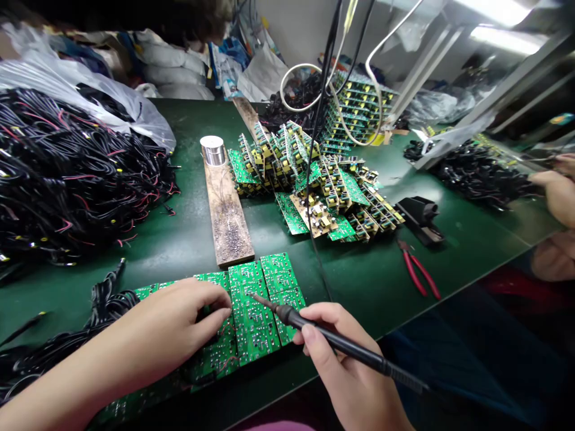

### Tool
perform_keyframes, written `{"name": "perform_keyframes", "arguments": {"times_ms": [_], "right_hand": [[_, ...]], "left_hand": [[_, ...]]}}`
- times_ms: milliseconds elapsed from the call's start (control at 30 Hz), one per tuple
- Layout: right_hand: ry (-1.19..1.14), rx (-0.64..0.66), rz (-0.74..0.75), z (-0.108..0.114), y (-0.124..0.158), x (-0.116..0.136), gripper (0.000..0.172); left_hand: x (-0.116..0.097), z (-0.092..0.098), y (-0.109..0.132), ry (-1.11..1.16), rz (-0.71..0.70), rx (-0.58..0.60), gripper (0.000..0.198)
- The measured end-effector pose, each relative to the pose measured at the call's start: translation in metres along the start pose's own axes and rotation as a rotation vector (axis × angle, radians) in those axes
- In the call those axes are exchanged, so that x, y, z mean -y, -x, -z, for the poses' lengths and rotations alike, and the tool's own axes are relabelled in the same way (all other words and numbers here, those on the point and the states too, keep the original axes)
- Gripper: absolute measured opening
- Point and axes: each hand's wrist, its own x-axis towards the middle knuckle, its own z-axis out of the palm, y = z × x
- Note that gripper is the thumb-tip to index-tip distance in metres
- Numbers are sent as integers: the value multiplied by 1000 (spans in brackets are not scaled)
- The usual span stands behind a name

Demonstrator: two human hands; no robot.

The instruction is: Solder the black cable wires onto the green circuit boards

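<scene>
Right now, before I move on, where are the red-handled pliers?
In the head view, the red-handled pliers lie on the green mat right of centre, just below a black holder and beyond the right hand.

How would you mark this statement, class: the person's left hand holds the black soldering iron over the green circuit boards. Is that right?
No: it is the right hand, not the left, that holds the black soldering iron over the green circuit boards, as the head view shows.
</scene>
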Motion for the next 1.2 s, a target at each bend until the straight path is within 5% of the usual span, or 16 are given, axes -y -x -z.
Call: {"name": "perform_keyframes", "arguments": {"times_ms": [567,867,1200], "right_hand": [[-136,120,-199,-14,-13,0,17],[-169,135,-266,-18,-19,7,23],[29,180,-6,-12,-15,15,12]], "left_hand": [[1,-37,-9,-402,-125,-298,30],[-3,-34,-11,-406,-87,-240,24],[-3,-38,-11,-445,-87,-251,25]]}}
